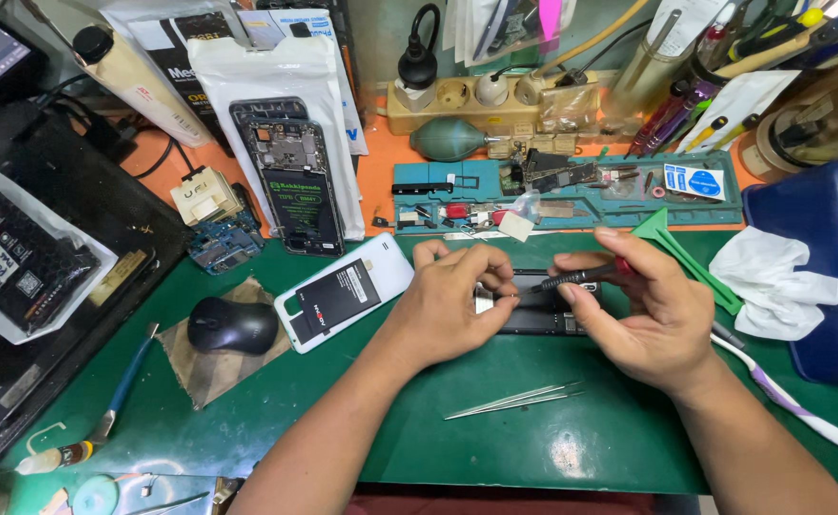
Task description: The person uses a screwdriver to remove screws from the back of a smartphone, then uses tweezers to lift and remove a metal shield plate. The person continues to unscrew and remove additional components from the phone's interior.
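An opened black phone [543, 319] lies on the green mat [552, 439] at the centre. My left hand [452, 305] rests on its left part, fingers curled and pinching down on it. My right hand [643, 319] grips a small black screwdriver with a red end [576, 278], its tip pointing left toward the phone beside my left fingers. Much of the phone is hidden under both hands.
Metal tweezers [514, 401] lie in front of my hands. A white back cover with a battery [343, 296], a black mouse [233, 326], an opened phone frame [290, 176], a teal parts tray [572, 195], a green pry tool [691, 257], a toothbrush [800, 405] and a blue bin [819, 277] surround them.
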